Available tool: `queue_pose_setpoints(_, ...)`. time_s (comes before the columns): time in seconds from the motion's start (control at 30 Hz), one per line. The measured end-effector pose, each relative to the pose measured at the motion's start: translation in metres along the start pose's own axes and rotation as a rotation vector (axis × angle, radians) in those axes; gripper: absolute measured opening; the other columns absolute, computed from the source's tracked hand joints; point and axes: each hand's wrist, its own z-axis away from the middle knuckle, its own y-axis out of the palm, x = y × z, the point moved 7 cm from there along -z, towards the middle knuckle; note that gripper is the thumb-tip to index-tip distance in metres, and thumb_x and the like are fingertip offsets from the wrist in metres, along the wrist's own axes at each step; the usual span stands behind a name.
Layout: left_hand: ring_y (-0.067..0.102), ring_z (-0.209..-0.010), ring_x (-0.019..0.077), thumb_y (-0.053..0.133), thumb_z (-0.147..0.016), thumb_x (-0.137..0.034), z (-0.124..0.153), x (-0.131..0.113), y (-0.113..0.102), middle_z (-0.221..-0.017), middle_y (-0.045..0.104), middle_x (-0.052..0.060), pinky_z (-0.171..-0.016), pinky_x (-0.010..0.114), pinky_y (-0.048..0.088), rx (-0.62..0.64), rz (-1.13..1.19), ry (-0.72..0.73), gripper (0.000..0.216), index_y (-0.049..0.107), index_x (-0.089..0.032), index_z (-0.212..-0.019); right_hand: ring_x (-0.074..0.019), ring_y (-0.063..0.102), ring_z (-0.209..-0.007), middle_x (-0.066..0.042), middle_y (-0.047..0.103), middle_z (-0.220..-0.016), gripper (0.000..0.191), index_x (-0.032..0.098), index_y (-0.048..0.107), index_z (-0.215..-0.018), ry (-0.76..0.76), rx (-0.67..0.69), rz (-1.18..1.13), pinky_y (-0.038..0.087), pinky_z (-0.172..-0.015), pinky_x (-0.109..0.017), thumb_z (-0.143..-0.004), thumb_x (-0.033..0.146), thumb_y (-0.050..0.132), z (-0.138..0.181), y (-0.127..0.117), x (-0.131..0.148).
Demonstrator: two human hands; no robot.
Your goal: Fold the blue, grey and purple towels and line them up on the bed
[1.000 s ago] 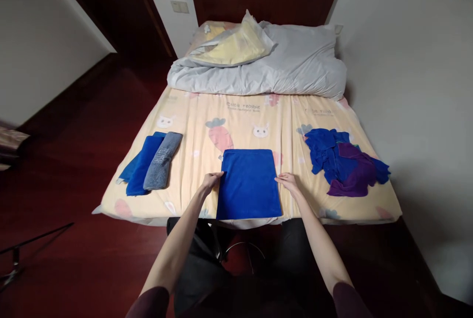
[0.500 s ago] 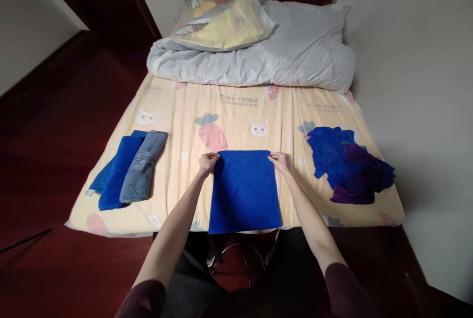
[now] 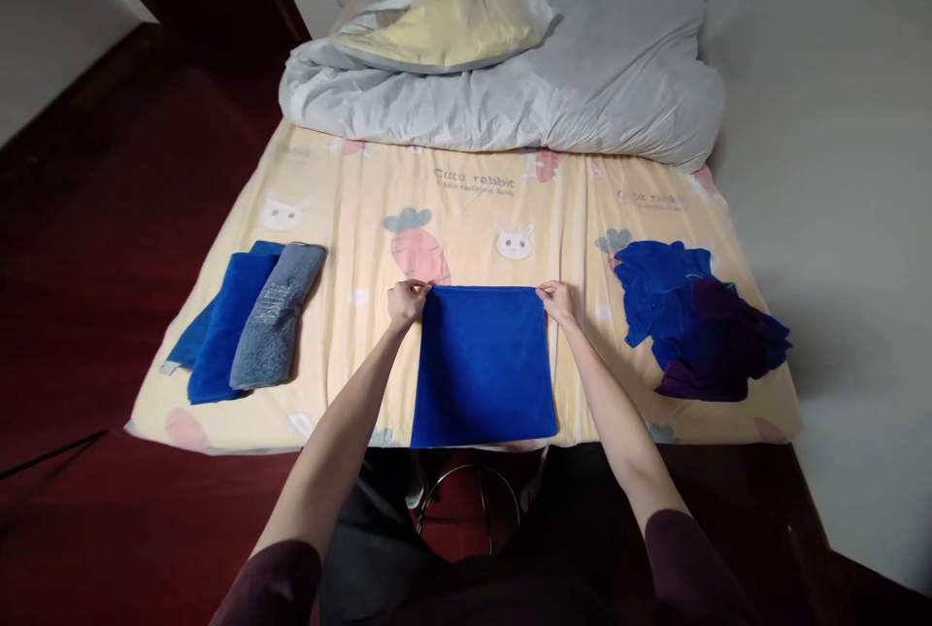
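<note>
Your left hand (image 3: 406,303), right hand (image 3: 558,301) pinch blue cloth (image 3: 484,369) by far corners; bulk lies your side of grip. Edge-straightening, seemingly; next move calls for even tension.

Dim light, soft shadow on wall (image 3: 837,218), murky floor (image 3: 138,209), edges stretched wide-angle
</note>
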Motion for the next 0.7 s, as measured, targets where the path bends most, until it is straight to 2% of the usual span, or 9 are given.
queue_pose_setpoints(0.13,0.069,-0.084,0.0249,0.066,-0.092,-0.044,-0.001,-0.003,0.002,-0.091,0.077,0.011,-0.072,0.031,0.045,0.003,-0.081,-0.047,0.032,0.081,-0.019,-0.105,-0.0221,0.075,-0.086,-0.005,0.079,-0.087,0.006,0.021,0.074,-0.084,0.003,-0.048,0.088,0.061,-0.083,-0.033,-0.083,0.027,0.074,-0.004,0.002,0.006)
queue_pose_setpoints(0.23,0.070,-0.097,0.0274,0.065,-0.095,-0.042,-0.002,-0.007,0.007,-0.104,0.077,0.011,-0.078,0.032,0.048,0.053,-0.191,-0.006,0.029,0.080,-0.022,-0.108,-0.0190,0.075,-0.089,-0.003,0.079,-0.093,0.006,0.021,0.074,-0.087,0.006,-0.036,0.198,0.059,-0.086,-0.030,-0.086,0.021,0.069,-0.005,0.007,0.008)
queue_pose_setpoints(0.37,0.068,-0.106,0.0279,0.067,-0.094,-0.039,-0.005,-0.013,0.014,-0.116,0.071,0.013,-0.086,0.034,0.051,0.138,-0.308,0.178,0.025,0.077,-0.021,-0.108,-0.0176,0.074,-0.085,-0.004,0.077,-0.093,0.006,0.020,0.075,-0.088,-0.024,0.053,0.265,0.058,-0.084,-0.028,-0.084,0.016,0.071,-0.007,0.015,0.013)
queue_pose_setpoints(0.47,0.067,-0.106,0.0272,0.074,-0.087,-0.032,-0.012,-0.016,0.019,-0.111,0.070,0.014,-0.091,0.033,0.052,0.247,-0.370,0.302,0.021,0.073,-0.016,-0.101,-0.0170,0.071,-0.080,-0.002,0.074,-0.083,0.010,0.019,0.075,-0.090,0.004,0.156,0.297,0.057,-0.078,-0.027,-0.080,0.017,0.077,-0.013,0.017,0.013)
queue_pose_setpoints(0.57,0.068,-0.103,0.0286,0.074,-0.085,-0.025,-0.020,-0.020,0.021,-0.103,0.072,0.012,-0.090,0.035,0.053,0.380,-0.430,0.348,0.017,0.071,-0.016,-0.099,-0.0164,0.066,-0.072,0.001,0.068,-0.072,0.007,0.018,0.072,-0.079,0.024,0.288,0.367,0.053,-0.070,-0.026,-0.081,0.019,0.079,-0.017,0.018,0.014)
queue_pose_setpoints(0.63,0.069,-0.102,0.0312,0.070,-0.089,-0.025,-0.027,-0.025,0.016,-0.104,0.074,0.013,-0.089,0.039,0.054,0.372,-0.451,0.312,0.020,0.070,-0.017,-0.107,-0.0169,0.064,-0.070,0.000,0.066,-0.070,0.010,0.017,0.072,-0.077,-0.022,0.251,0.427,0.053,-0.070,-0.026,-0.084,0.020,0.077,-0.018,0.014,0.023)
queue_pose_setpoints(0.7,0.069,-0.110,0.0351,0.062,-0.095,-0.025,-0.029,-0.037,0.009,-0.111,0.074,0.017,-0.094,0.045,0.053,0.250,-0.446,0.297,0.028,0.067,-0.016,-0.121,-0.0198,0.066,-0.080,-0.006,0.070,-0.082,0.009,0.014,0.075,-0.086,-0.121,0.082,0.491,0.055,-0.079,-0.030,-0.091,0.019,0.070,-0.011,0.008,0.040)
